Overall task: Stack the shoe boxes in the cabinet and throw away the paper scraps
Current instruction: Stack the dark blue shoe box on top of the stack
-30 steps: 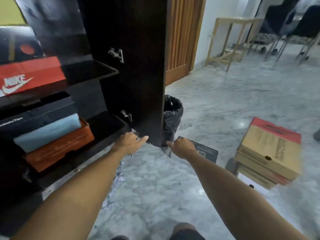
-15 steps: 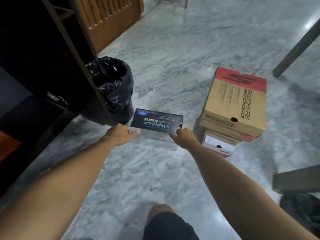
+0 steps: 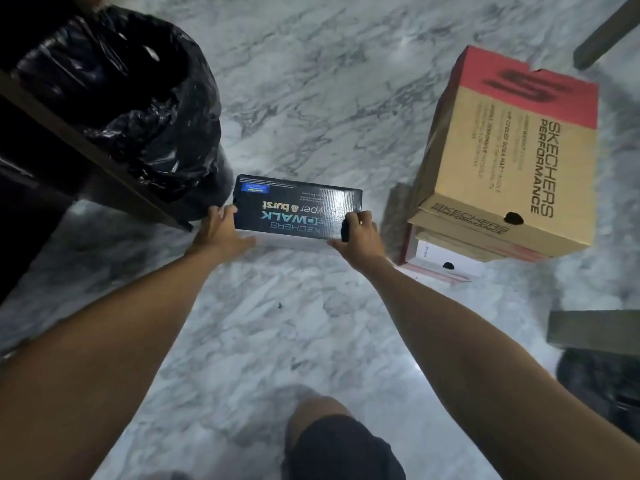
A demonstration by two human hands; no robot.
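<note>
A black Skechers shoe box (image 3: 298, 206) lies on the marble floor in the middle of the view. My left hand (image 3: 221, 233) grips its left end, thumb on the lid. My right hand (image 3: 358, 237) grips its right end, fingers curled over the corner. To the right stands a stack of shoe boxes; the top one is a brown Skechers Performance box (image 3: 512, 150) with a red end, and a white box (image 3: 440, 261) shows under it. The dark cabinet (image 3: 41, 140) fills the left edge, its inside hidden. No paper scraps show.
A bin lined with a black bag (image 3: 138, 98) stands just left of and behind the black box, beside the cabinet door edge (image 3: 104, 164). A dark furniture leg (image 3: 606, 32) crosses the top right. My knee (image 3: 329, 441) is at the bottom.
The view tilted down from the cabinet to the floor. Both hands moved forward and took hold of the black box's ends.
</note>
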